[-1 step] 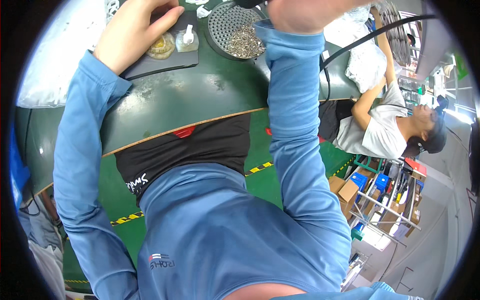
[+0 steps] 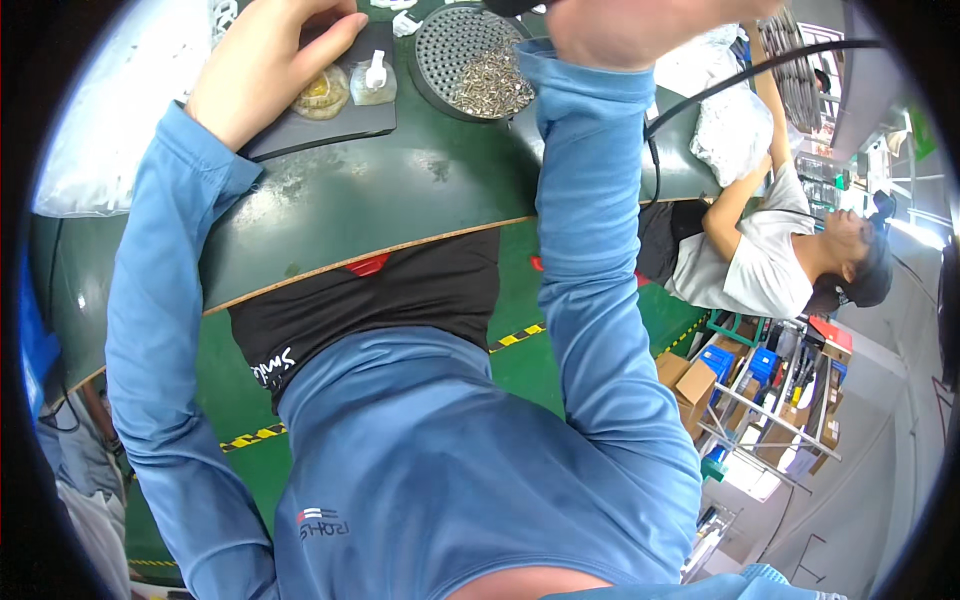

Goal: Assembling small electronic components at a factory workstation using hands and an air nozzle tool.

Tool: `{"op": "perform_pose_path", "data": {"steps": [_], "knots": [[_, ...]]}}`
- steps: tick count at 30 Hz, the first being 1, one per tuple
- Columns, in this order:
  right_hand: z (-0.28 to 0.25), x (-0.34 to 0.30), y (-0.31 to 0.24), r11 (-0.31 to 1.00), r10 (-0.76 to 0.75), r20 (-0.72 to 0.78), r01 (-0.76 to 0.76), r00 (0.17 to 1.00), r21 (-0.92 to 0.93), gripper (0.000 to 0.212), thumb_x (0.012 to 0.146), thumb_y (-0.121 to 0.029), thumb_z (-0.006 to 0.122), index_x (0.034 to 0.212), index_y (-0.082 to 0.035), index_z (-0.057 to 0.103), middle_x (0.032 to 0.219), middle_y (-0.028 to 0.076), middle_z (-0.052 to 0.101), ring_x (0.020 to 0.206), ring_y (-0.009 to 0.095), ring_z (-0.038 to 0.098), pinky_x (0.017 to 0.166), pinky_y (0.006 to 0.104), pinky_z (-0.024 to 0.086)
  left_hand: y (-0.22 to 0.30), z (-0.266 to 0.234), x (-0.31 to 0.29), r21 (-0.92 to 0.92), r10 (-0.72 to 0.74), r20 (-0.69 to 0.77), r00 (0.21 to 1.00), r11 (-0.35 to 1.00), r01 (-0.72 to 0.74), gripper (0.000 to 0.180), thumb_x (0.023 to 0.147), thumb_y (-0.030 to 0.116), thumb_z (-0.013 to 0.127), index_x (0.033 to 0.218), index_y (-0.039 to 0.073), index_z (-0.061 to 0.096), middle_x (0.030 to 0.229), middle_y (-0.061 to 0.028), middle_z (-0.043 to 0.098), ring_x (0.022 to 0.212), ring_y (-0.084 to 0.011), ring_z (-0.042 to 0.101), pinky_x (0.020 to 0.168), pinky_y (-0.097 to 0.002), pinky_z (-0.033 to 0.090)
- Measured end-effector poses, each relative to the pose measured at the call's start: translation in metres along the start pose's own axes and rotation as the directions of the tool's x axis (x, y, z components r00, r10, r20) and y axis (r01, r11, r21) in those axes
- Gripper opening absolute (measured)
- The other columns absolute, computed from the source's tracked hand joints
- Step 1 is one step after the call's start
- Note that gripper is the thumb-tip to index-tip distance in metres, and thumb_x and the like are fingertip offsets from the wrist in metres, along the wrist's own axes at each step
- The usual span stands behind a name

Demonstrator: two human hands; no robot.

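Currently | small silver metal pieces [image 2: 492,85] left in round grey perforated tray [image 2: 436,62], upper centre | left hand [image 2: 268,58], right hand [image 2: 622,30] cropped above; grips, progress cannot be told

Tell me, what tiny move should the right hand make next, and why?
Perhaps the right hand should ease slightly away from the round dish. Its blue cuff overlaps the dish's right edge in this view, and small metal pieces lie loose inside, so a bump might scatter them. I can't tell whether they touch.
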State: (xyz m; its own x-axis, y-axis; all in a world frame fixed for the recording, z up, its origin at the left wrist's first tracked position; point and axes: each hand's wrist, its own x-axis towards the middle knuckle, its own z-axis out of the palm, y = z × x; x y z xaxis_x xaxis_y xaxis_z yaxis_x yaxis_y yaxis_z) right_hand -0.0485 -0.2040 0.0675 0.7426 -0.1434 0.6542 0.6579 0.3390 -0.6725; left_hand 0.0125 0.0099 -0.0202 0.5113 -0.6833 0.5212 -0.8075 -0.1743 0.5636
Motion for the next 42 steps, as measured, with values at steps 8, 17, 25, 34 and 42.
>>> {"op": "perform_pose_path", "data": {"steps": [8,17,25,34,42], "knots": [[-0.04,-0.012,0.008,0.975,-0.09,-0.12,0.063,0.989,-0.215,0.089,0.092,-0.086,0.039,0.116,-0.002,0.057,0.067,0.007,0.056,0.048,0.017,0.053,0.046,0.0285,0.047,-0.014,-0.001,-0.007,0.006,0.009,0.027,1.0,1.0,-0.009,0.012,0.093,0.01,0.07,0.096,-0.001,0.065,0.096,-0.0109,0.062,0.092,-0.0254,0.062,0.084,-0.0335,0.05],[-0.046,-0.012,0.015,0.871,-0.182,-0.155,0.086,0.971,-0.484,0.083,0.092,-0.08,0.05,0.109,0.001,0.054,0.067,0.008,0.057,0.049,0.016,0.055,0.045,0.0259,0.045,-0.02,0.004,-0.008,-0.059,-0.014,0.075,0.997,0.998,0.019,0.013,0.099,0.01,0.064,0.103,-0.003,0.063,0.1,-0.0093,0.058,0.094,-0.0219,0.062,0.085,-0.0307,0.049],[-0.041,-0.015,0.019,0.853,-0.163,-0.185,0.044,0.969,-0.521,0.083,0.093,-0.079,0.05,0.108,0.002,0.055,0.067,0.008,0.057,0.049,0.015,0.056,0.045,0.0249,0.045,0.017,-0.003,-0.003,0.069,-0.084,-0.025,0.996,0.994,0.086,0.011,0.089,0.01,0.07,0.091,-0.001,0.065,0.091,-0.0153,0.059,0.091,-0.0341,0.06,0.083,-0.0395,0.05],[-0.032,-0.014,0.016,0.844,-0.171,-0.196,0.041,0.966,-0.535,0.084,0.093,-0.079,0.049,0.107,0.003,0.055,0.066,0.008,0.057,0.049,0.015,0.056,0.045,0.0251,0.046,0.006,-0.003,-0.002,-0.003,-0.087,0.01,0.996,0.996,0.087,0.011,0.089,0.009,0.07,0.09,-0.001,0.065,0.091,-0.0154,0.059,0.092,-0.0343,0.06,0.083,-0.0393,0.05],[-0.018,-0.011,0.012,0.933,-0.086,-0.271,-0.018,0.959,-0.359,0.083,0.094,-0.079,0.049,0.107,0.002,0.056,0.066,0.008,0.056,0.048,0.016,0.056,0.044,0.0265,0.046,0.009,-0.003,-0.006,0.041,-0.087,-0.038,0.995,0.995,0.089,0.01,0.09,0.008,0.069,0.09,-0.001,0.065,0.087,-0.0147,0.056,0.087,-0.0327,0.058,0.079,-0.0385,0.048]]}}
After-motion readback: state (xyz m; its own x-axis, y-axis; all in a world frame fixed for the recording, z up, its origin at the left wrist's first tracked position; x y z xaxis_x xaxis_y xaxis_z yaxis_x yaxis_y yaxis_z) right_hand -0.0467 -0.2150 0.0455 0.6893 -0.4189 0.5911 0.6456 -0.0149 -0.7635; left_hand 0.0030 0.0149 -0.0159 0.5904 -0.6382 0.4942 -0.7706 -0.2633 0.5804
